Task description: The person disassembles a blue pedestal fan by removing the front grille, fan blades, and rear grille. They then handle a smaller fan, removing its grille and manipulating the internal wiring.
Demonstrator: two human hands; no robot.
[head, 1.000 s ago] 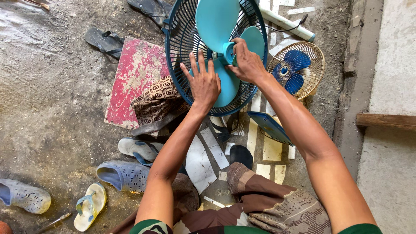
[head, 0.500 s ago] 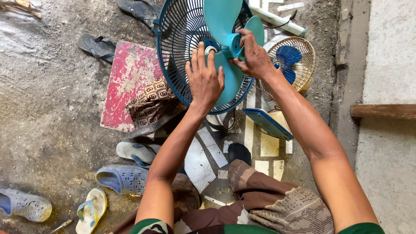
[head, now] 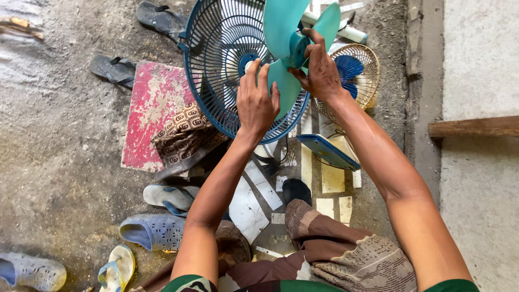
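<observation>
Left hand (head: 257, 103): fingers spread flat on a teal fan blade (head: 286, 38).
Right hand (head: 320, 70): grip clamped on blade hub (over blue grille (head: 216, 65)).

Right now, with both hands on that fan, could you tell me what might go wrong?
The right hand grips the hub of the teal fan blade; forcing it could crack a blade. The left hand rests on the blue fan guard, where fingers could catch between the wires. The guard, tilted on cluttered ground, could slip.

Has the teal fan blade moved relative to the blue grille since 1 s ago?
Yes. The teal fan blade has lifted off the hub of the blue grille toward the camera, leaving the hub exposed. The right hand grips its centre; the left hand rests on the lower blade.
</observation>
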